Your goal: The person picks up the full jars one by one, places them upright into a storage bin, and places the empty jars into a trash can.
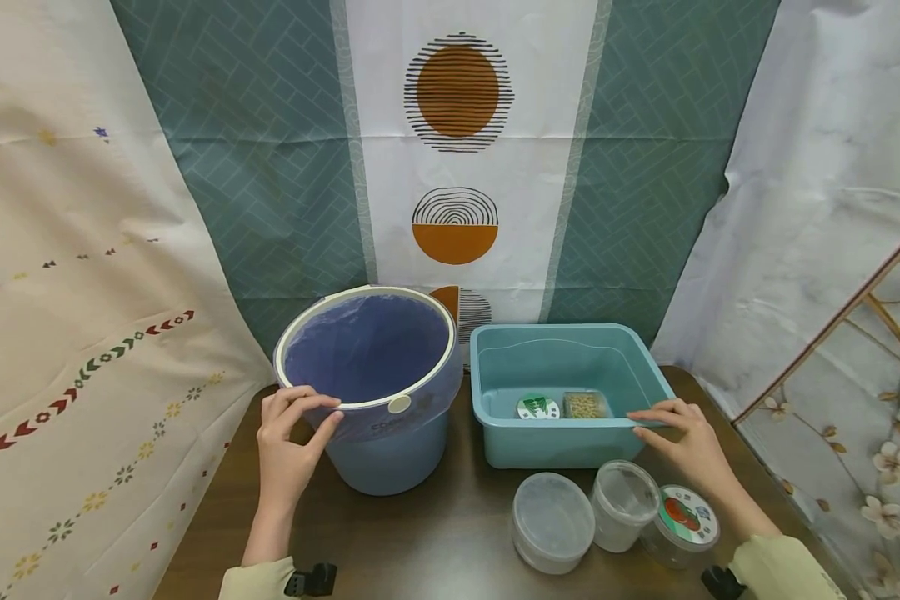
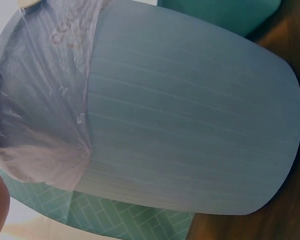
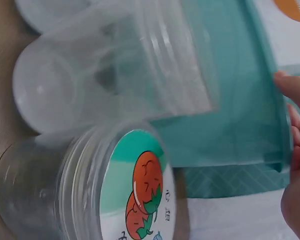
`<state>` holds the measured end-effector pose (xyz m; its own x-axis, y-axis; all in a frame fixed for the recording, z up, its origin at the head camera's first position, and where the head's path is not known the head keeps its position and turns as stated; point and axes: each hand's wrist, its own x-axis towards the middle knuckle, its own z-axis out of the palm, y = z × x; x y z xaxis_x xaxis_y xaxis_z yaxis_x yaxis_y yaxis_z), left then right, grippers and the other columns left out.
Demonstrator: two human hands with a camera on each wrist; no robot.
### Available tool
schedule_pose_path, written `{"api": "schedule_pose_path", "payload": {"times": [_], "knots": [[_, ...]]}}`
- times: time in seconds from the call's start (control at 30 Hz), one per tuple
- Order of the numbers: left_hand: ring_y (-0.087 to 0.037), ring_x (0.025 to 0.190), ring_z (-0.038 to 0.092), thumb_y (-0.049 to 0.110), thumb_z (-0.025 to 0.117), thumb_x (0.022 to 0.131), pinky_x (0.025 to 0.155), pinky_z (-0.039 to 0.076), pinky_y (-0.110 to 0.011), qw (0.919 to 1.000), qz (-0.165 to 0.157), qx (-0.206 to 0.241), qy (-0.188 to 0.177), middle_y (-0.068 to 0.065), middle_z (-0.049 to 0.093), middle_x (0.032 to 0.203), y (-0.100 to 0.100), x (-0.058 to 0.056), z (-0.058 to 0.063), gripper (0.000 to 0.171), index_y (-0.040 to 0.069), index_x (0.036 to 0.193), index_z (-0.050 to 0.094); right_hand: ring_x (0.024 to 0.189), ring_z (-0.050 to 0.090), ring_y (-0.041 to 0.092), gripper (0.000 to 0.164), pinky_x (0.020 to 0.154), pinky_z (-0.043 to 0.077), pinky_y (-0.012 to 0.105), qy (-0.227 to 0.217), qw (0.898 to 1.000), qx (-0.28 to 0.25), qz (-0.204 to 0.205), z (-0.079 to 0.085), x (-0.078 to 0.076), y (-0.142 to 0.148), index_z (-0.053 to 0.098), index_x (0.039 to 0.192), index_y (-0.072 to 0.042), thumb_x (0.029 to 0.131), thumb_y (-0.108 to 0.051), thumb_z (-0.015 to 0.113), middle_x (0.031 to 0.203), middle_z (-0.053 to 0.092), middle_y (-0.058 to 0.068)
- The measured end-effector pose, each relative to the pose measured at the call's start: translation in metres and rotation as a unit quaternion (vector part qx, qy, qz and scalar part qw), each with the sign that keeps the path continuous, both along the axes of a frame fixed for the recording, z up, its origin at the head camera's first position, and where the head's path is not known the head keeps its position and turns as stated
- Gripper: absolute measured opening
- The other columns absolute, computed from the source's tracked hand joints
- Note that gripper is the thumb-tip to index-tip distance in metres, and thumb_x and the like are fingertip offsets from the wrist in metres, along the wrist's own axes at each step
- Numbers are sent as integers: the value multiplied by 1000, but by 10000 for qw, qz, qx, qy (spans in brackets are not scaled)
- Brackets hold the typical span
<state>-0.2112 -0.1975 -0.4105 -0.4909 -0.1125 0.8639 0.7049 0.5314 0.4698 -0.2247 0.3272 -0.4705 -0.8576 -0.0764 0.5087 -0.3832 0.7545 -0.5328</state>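
A blue trash bin (image 1: 393,462) lined with a translucent purple-blue bag (image 2: 45,100) stands left of centre, a cream ring around its mouth. At the ring's near left edge my left hand (image 1: 288,442) pinches the rim, fingers above and thumb below. My right hand (image 1: 686,442) grips the near right rim of a teal tub (image 1: 555,446), its thumb on the outer side in the right wrist view. Inside the tub lie a container with a green-and-white round lid (image 1: 537,407) and a clear square box of small yellowish-green beans or grains (image 1: 585,405).
Before the tub stand a low clear round container (image 1: 553,521), a taller clear jar (image 1: 624,504) and a clear jar with a tomato-picture lid (image 1: 686,517). Patterned cloths (image 1: 457,175) hang behind and at both sides of the dark wooden table (image 1: 450,550).
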Motion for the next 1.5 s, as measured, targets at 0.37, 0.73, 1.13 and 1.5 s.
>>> {"api": "schedule_pose_path", "payload": {"times": [0.37,0.73,1.13,1.5], "knots": [[-14,98,45,-22,77,60,95,31,-17,9999,-51,14,116,-19,59,91,4,1,1,31,-3,85,73,93,51,-16,27,82,37,0,-197,9866,-1020,-1258,-21,49,10,72,119,-15,92,-18,70,107,58,-24],[-8,102,44,-19,78,61,95,31,-17,9999,74,81,62,-20,59,94,-5,-12,-19,32,0,86,74,104,28,-14,43,83,40,32,-864,9873,-287,-1304,-55,88,25,60,135,-20,93,-27,68,127,50,-15],[-6,105,47,-6,82,68,95,32,-19,9997,-51,194,124,-12,62,98,-12,-18,-27,26,5,90,76,118,43,47,99,80,47,58,-2732,9553,-634,-933,-90,98,29,10,160,-15,87,-39,74,143,32,32],[-6,104,46,-11,81,64,95,32,-19,9996,-23,198,201,-15,61,96,-11,-19,-26,28,2,88,75,118,52,45,111,86,49,50,-3196,9336,-821,-1395,-92,96,29,6,157,-3,83,-49,76,146,35,31]]}}
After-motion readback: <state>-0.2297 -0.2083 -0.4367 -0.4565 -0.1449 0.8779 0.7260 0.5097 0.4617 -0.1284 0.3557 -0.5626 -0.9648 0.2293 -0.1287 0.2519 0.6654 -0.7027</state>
